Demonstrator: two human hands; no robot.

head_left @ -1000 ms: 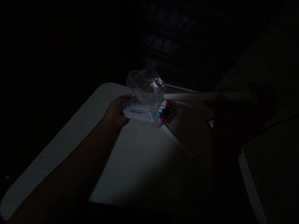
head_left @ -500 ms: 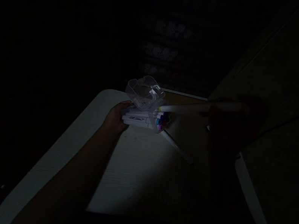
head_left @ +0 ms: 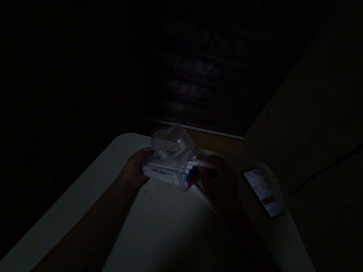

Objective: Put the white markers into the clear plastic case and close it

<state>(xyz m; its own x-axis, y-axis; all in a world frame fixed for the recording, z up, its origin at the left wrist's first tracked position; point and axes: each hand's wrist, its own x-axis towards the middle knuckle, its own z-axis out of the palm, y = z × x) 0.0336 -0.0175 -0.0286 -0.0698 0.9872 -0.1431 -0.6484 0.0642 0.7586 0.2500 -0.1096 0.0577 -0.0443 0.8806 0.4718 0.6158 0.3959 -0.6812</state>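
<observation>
My left hand [head_left: 135, 165] is wrapped round the base end of a clear plastic marker case [head_left: 180, 173], which lies on its side with its lid [head_left: 172, 141] swung up. White markers [head_left: 163, 173] fill the case, their coloured ends in orange, purple, blue, red and pink facing right. At the case's mouth my right hand [head_left: 221, 180] is closed on a white marker [head_left: 205, 163], most of which sits inside among the others. A loose white marker [head_left: 205, 196] lies on the table beneath my right hand, partly covered by it.
The scene is very dark. A phone [head_left: 262, 193] with a lit screen lies at the right of the pale table [head_left: 151, 233]. Beyond the far edge stands a dark patterned surface [head_left: 189, 88]. A cable [head_left: 342, 153] runs along the right wall.
My right hand has moved left to the case, bringing the marker in among the others. The phone, covered before, now shows. The view has tilted up, so the table sits lower.
</observation>
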